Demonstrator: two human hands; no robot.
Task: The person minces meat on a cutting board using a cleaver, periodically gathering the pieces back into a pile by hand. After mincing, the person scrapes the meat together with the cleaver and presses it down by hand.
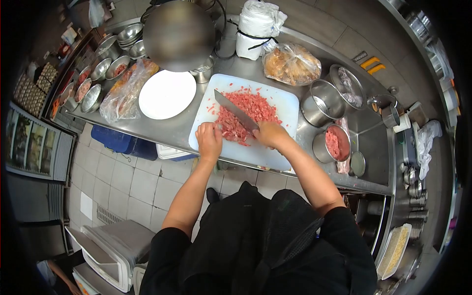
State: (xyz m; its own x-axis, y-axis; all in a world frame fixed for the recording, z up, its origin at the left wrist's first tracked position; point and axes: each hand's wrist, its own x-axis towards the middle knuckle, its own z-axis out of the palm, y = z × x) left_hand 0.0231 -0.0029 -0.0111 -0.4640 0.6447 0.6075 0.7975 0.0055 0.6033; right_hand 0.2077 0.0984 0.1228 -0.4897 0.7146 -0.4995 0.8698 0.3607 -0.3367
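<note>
A white cutting board [199, 123] lies on the steel counter, with a heap of chopped raw red meat [253, 104] spread over it. My right hand [272, 134] is wrapped round the handle of a cleaver-like kitchen knife [235, 110]. Its broad blade slants up and left across the heap, its tip near the far left of the board. My left hand [210, 139] rests at the board's left edge, fingers curled together against the near-left side of the meat. What lies under those fingertips, if anything, is hidden.
Left of the board sits a white oval plate [167, 94], beside a plastic bag of food [132, 93] and several metal bowls. A bagged orange-brown food [292, 64] lies behind. To the right stand a steel pot [322, 103], a pot of meat [332, 143] and a sink [368, 147].
</note>
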